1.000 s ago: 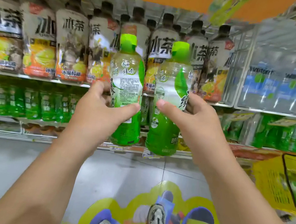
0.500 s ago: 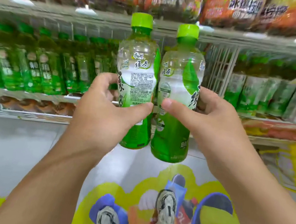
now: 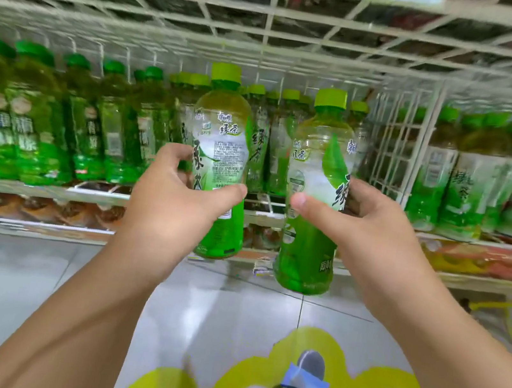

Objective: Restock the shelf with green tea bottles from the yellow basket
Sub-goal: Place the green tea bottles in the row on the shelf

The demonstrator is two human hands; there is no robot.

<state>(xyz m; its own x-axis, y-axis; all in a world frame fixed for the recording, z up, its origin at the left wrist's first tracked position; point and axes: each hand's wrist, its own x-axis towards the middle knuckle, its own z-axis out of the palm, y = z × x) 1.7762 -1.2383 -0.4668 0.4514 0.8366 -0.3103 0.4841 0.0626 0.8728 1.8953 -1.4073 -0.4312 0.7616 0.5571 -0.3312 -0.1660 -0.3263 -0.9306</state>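
Before wire shelf (image 3: 264, 220), L hand (image 3: 169, 203) & R hand (image 3: 372, 232) each grip a green tea bottle (image 3: 221, 141), upright.

Glossy grey tiled floor (image 3: 15, 283) with a yellow cartoon decal (image 3: 317, 348)

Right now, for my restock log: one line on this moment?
stage: carrying | left hand: bottle | right hand: bottle | both upright, apart, before shelf

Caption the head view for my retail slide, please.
Left hand and right hand each hold a green tea bottle upright before the stocked shelf.
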